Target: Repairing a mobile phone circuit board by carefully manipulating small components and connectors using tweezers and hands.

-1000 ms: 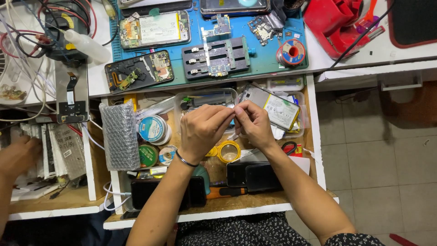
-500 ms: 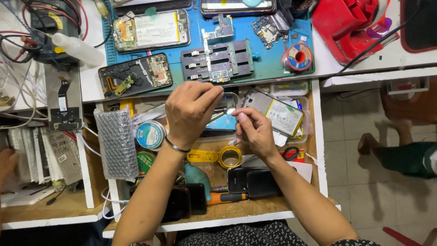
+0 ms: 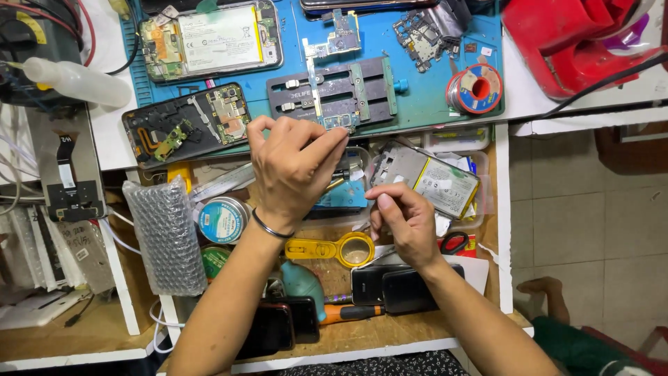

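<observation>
My left hand [image 3: 292,167] has risen from the drawer toward twelve o'clock, its pinched fingertips now touching the small circuit board [image 3: 339,122] clamped in the grey holder [image 3: 341,90] on the blue mat [image 3: 417,97]. My right hand [image 3: 407,223] stays at three o'clock of it, loosely curled; I cannot tell if it holds anything.

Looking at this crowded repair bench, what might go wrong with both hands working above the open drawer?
The left hand pinches near a small circuit board clamped in the grey holder; a slip might bend or scratch it. Anything tiny dropped by the right hand would likely vanish among the drawer's clutter, around the yellow magnifier and stacked phones.
</observation>
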